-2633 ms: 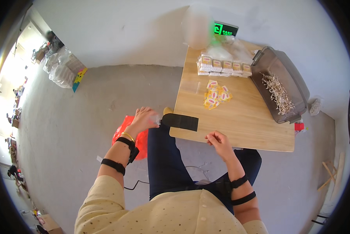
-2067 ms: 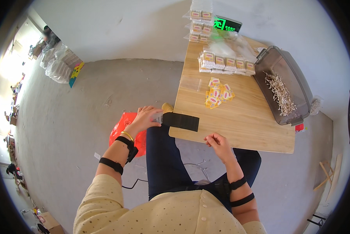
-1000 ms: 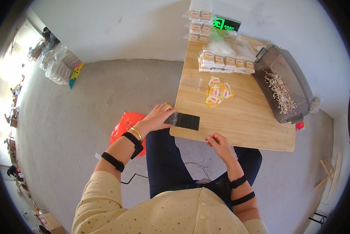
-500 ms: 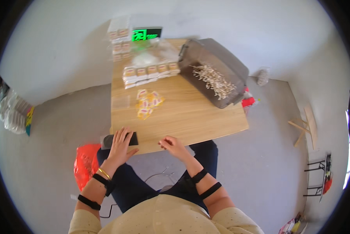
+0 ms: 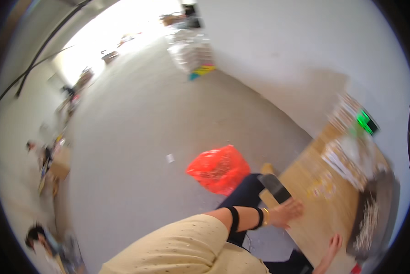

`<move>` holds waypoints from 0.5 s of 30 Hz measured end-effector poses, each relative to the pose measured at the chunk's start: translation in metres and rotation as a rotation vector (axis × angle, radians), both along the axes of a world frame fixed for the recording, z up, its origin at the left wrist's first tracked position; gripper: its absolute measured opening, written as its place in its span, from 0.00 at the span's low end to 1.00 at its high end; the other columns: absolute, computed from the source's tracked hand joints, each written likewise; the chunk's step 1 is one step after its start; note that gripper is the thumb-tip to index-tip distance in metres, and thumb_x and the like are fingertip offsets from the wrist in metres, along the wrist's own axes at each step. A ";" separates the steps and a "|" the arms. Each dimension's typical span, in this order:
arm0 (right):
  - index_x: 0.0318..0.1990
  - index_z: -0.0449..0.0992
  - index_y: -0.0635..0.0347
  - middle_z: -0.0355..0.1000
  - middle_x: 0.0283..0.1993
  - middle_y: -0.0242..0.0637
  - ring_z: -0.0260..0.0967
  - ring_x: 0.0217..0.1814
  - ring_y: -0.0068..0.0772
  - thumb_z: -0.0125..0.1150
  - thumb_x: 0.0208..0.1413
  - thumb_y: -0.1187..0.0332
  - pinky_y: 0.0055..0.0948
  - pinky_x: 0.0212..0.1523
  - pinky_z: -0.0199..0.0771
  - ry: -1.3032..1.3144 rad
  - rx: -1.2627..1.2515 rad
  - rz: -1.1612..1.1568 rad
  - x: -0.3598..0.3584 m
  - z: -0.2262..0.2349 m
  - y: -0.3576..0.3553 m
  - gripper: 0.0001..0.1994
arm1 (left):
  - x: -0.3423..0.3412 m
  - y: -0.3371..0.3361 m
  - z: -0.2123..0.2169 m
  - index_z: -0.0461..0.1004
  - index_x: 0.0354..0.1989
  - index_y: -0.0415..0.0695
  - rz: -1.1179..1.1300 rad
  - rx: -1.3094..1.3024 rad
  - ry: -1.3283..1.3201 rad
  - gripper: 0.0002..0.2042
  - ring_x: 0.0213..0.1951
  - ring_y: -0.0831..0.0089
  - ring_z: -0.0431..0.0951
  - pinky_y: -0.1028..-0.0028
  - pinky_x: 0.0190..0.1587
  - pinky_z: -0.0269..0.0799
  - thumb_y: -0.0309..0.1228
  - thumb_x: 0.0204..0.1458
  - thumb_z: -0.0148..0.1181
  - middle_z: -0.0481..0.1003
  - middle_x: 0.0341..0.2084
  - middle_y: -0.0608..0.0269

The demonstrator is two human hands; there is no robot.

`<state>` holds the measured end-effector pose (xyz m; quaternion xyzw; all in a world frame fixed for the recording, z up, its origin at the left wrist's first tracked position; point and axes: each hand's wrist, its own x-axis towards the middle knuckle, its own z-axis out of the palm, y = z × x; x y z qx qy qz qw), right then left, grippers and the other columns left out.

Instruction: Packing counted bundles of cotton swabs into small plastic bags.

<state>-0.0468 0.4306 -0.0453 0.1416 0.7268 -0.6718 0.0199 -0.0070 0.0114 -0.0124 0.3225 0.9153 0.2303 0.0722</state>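
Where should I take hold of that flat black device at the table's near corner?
Grip the black device across its long edges. It lies flat, one end jutting past the wooden table edge near the left hand, so come from that overhanging end, where fingers can get under it.

Head view, blurred by motion. At about 3 o'clock, a small screen with a glowing green display in a dark housing stands at the far edge of the wooden tabletop. Just beside it, toward 2 o'clock, a stack of small tan-and-white packets rises against the wall. Below the screen, a row of similar packets under clear wrapping lies on the tabletop. Nearer the centre, small yellow-and-white sachets lie scattered. Just below centre, at about 6 o'clock, a red-orange plastic bag sits on the floor. At 12 o'clock, clear wrapped bundles stand by the wall, with a coloured flat package at their foot.
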 end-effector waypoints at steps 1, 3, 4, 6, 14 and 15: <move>0.44 0.76 0.57 0.70 0.40 0.31 0.67 0.45 0.28 0.62 0.62 0.63 0.29 0.47 0.70 0.036 -0.002 -0.031 -0.024 -0.031 0.031 0.09 | -0.002 0.004 0.014 0.52 0.74 0.43 0.012 0.023 -0.020 0.44 0.77 0.50 0.37 0.47 0.76 0.29 0.53 0.54 0.61 0.41 0.76 0.46; 0.47 0.77 0.58 0.73 0.42 0.36 0.69 0.45 0.32 0.61 0.63 0.62 0.30 0.48 0.71 0.025 0.085 0.108 -0.048 -0.068 -0.020 0.11 | 0.017 -0.030 0.029 0.52 0.74 0.43 0.138 -0.021 -0.064 0.43 0.77 0.51 0.38 0.48 0.76 0.30 0.52 0.54 0.61 0.41 0.76 0.46; 0.49 0.78 0.58 0.75 0.44 0.41 0.71 0.45 0.36 0.59 0.64 0.61 0.32 0.49 0.73 0.030 0.222 0.145 -0.052 -0.072 -0.038 0.13 | 0.028 -0.045 0.034 0.53 0.73 0.42 0.187 0.082 -0.061 0.42 0.77 0.51 0.40 0.50 0.76 0.33 0.49 0.54 0.63 0.43 0.76 0.46; 0.55 0.80 0.59 0.79 0.48 0.50 0.76 0.45 0.44 0.55 0.67 0.58 0.34 0.50 0.76 0.079 0.510 0.171 -0.057 -0.068 -0.063 0.18 | 0.046 -0.082 0.047 0.55 0.72 0.42 0.277 0.170 -0.028 0.41 0.77 0.51 0.41 0.51 0.76 0.35 0.46 0.53 0.64 0.45 0.75 0.45; 0.44 0.82 0.66 0.79 0.42 0.56 0.76 0.42 0.54 0.53 0.66 0.58 0.45 0.41 0.77 0.455 0.899 -0.002 -0.050 -0.059 -0.154 0.19 | 0.218 -0.220 0.074 0.66 0.63 0.43 0.859 -0.059 -0.039 0.27 0.70 0.49 0.57 0.53 0.71 0.53 0.37 0.56 0.64 0.60 0.67 0.48; 0.44 0.82 0.66 0.79 0.42 0.56 0.76 0.42 0.54 0.53 0.66 0.58 0.45 0.41 0.77 0.466 0.889 0.005 -0.049 -0.056 -0.154 0.19 | 0.236 -0.226 0.078 0.67 0.62 0.44 0.912 -0.093 -0.079 0.26 0.70 0.49 0.57 0.52 0.71 0.53 0.38 0.56 0.63 0.61 0.66 0.49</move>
